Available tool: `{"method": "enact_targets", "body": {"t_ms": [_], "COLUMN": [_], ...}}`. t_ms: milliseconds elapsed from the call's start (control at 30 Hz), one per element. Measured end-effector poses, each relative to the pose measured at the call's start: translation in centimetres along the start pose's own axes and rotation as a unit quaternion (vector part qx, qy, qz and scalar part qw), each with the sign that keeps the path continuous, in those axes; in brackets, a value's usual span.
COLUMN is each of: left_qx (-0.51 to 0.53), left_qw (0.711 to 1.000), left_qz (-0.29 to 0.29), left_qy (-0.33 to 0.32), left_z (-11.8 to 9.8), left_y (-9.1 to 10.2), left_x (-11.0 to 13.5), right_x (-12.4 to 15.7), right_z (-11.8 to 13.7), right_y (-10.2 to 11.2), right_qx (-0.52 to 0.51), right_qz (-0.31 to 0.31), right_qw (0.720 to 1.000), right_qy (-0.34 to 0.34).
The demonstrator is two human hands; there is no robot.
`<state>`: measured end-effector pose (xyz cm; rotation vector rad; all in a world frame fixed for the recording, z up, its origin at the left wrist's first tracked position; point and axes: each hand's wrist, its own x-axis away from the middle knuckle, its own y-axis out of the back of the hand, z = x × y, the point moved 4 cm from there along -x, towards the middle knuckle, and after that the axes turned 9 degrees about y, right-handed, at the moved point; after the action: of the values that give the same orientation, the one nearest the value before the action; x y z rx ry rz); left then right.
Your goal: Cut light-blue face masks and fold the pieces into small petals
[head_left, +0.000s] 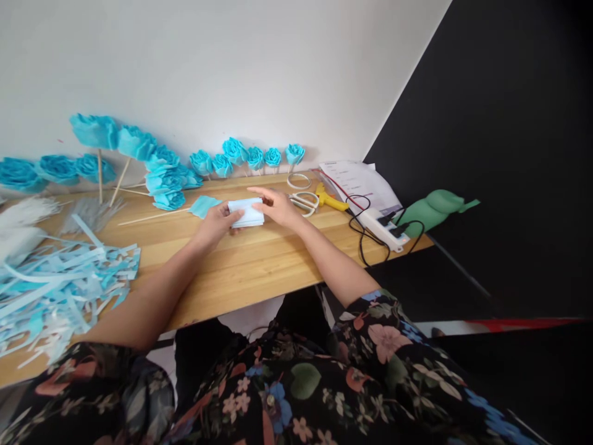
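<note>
A small stack of pale blue-white paper pieces is held over the middle of the table. My left hand grips its left side, thumb on top and fingers beneath. My right hand is at its right edge, thumb on the stack and index finger stretched out above it. Just behind my left hand lies a bright blue paper piece. Scissors with pale handles and a yellow glue gun lie to the right of my right hand.
Blue paper flowers on sticks line the wall. Shredded paper strips cover the table's left. A tape ring, printed sheets, a power strip with black cables and a green wrapped bundle are at right.
</note>
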<state>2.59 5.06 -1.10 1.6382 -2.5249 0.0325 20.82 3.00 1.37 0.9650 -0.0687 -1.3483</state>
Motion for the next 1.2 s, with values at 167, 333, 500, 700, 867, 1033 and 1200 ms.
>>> {"method": "enact_targets", "body": {"t_ms": [167,333,500,700,867,1033,1200], "left_qx": [-0.074,-0.313,-0.441,-0.537,-0.556,-0.563,-0.590], "left_qw": [0.997,0.931,0.853,0.788,0.780,0.780,0.769], "left_qz": [-0.015,-0.143,-0.012,0.074,0.104,0.113,0.110], "left_qy": [0.010,-0.119,-0.277,-0.293,-0.269,-0.249,-0.222], "left_z": [-0.5,-1.7,-0.8,1.4,2.2,2.2,1.8], "left_y": [0.2,0.9,-1.9,-2.8,-2.7,-3.2,-3.8], "left_x": [0.3,1.1,1.3,1.0,1.1,1.3,1.7], "right_x": [-0.1,0.1,0.1,0.1,0.0,0.1,0.3], "right_z": [-1.4,-2.4,-1.8,-2.0,-2.0,-0.9,-1.1], "right_y": [-0.1,-0.5,-0.6,-0.4,0.0,0.5,-0.8], "right_qx": [-0.023,0.014,0.082,0.112,0.150,0.171,0.179], "right_qz": [-0.005,0.073,0.106,0.115,0.092,0.029,0.102], "right_qw": [0.999,0.993,0.988,0.985,0.983,0.985,0.977], "right_qy": [-0.032,-0.086,-0.075,-0.062,-0.042,-0.011,-0.047]}}
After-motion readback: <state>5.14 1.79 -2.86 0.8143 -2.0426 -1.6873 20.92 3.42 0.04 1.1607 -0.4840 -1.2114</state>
